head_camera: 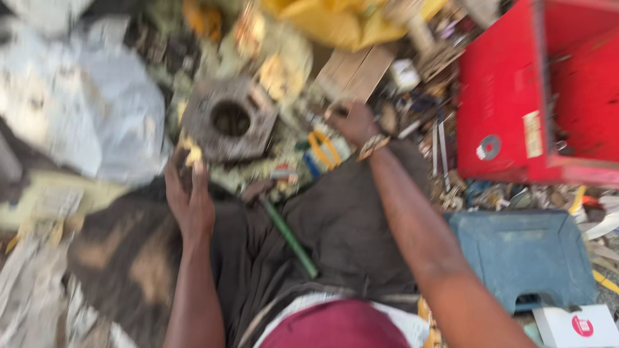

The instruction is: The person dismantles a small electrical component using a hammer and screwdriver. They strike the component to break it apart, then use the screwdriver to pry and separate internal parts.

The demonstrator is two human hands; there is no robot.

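Place: a rough repair workshop, work done on the ground.
Signs: red toolbox (516,96), blue tool case (522,258), metal engine block (229,119), pliers (324,149), scattered loose tools (440,145) and scrap.

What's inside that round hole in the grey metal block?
The grey metal block has a round hole that looks dark and hollow. The picture is blurred, so its depth and any contents cannot be seen.
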